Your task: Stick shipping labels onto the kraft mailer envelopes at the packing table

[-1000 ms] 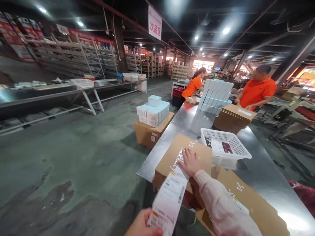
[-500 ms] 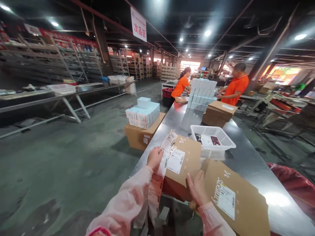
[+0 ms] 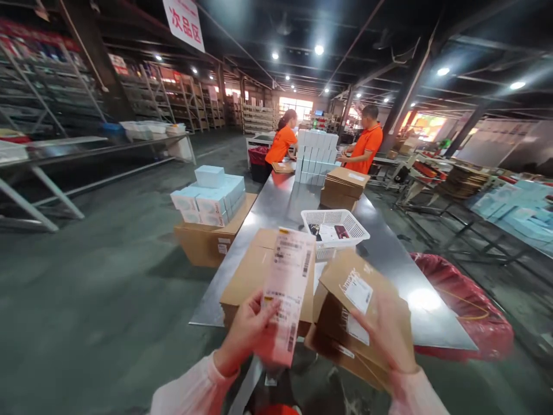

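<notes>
A strip of printed shipping labels (image 3: 290, 271) is pinched in my left hand (image 3: 247, 327), thumb on its face, held up over the table's near edge. Behind the strip lies a stack of flattened cardboard boxes (image 3: 250, 268), partly covered by it. My right hand (image 3: 389, 337), somewhat blurred, grips a flat cardboard box (image 3: 334, 276) with white lettering and a white label on it. That box is tilted above other labelled cardboard pieces (image 3: 332, 349) at the table's near right. Some of my right fingers are smeared by motion.
A white plastic basket (image 3: 359, 227) with small packets stands on the metal table (image 3: 395, 271). Beyond are white box stacks (image 3: 317, 153), folded cartons (image 3: 343, 184) and two people in orange shirts. Left, light-blue boxes (image 3: 211, 202) rest on a carton; right, a red bag (image 3: 470, 311).
The view has turned right. My left hand has lifted the label strip off the labelled cardboard. My right hand has shifted right with a labelled cardboard box, exposing plain cardboard on the left stack.
</notes>
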`<state>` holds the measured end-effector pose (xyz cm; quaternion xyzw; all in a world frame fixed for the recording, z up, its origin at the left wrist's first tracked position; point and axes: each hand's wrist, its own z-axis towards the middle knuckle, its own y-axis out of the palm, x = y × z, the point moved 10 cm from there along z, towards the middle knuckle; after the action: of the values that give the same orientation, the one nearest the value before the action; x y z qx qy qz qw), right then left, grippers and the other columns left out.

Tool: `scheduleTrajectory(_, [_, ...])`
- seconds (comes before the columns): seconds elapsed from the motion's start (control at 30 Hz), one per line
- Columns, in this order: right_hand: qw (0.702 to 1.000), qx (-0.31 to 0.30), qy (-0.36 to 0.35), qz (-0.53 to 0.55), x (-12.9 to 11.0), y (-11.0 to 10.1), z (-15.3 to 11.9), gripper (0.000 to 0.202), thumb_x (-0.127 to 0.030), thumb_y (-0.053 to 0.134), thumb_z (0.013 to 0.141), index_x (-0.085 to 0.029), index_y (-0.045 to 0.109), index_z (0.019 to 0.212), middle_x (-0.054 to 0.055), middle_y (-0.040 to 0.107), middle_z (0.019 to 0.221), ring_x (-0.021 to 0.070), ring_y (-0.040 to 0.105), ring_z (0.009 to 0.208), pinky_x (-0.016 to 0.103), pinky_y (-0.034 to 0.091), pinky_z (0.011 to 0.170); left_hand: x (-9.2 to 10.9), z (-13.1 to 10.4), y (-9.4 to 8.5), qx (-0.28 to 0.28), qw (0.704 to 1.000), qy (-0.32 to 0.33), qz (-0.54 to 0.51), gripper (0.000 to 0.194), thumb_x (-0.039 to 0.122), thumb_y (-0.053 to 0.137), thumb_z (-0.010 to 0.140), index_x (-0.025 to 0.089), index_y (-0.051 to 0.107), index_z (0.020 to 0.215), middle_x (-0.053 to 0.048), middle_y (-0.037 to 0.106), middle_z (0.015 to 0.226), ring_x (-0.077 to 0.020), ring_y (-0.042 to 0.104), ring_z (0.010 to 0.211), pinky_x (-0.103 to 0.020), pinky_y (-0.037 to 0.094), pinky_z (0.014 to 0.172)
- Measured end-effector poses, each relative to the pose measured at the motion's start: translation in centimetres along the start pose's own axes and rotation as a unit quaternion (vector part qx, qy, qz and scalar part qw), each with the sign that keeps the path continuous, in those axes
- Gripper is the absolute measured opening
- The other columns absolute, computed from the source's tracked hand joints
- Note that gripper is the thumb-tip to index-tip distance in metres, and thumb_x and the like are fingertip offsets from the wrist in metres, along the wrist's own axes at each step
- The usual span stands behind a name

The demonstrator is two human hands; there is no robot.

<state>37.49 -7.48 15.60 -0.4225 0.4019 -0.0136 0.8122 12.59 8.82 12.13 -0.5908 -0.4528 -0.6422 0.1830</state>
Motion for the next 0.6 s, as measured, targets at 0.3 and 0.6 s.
scheduleTrajectory(0.3, [0.886, -0.278, -0.034, 0.369, -13.3, 14.4, -6.3, 0.049, -0.051, 0.067, 0.074, -0.018, 0.063, 0.11, 0.011, 0.07, 0.104, 0.0256, 0.066, 0.089, 0.038, 0.054, 0.079, -0.9, 0.0, -2.1, 0.02, 0.998, 0.037, 0.04, 0.043, 0.05, 0.075, 0.066, 0.011, 0.071, 0.085, -0.007, 0.071, 0.077, -0.0203, 0.062, 0.074, -0.029, 0.048, 0.07])
scheduleTrajectory(0.6, [0.926, -0.276, -0.113, 0.233, -15.2, 14.0, -0.5, 0.024, -0.044, 0.063, 0.077, -0.024, 0.076, 0.081, 0.006, 0.075, 0.083, 0.0238, 0.068, 0.077, 0.034, 0.053, 0.073, -3.8, 0.3, -4.8, 0.132, 0.989, 0.035, 0.05, 0.045, 0.05, 0.08, 0.056, 0.012, 0.056, 0.05, 0.005, 0.044, 0.045, -0.007, 0.036, 0.048, -0.02, 0.028, 0.048])
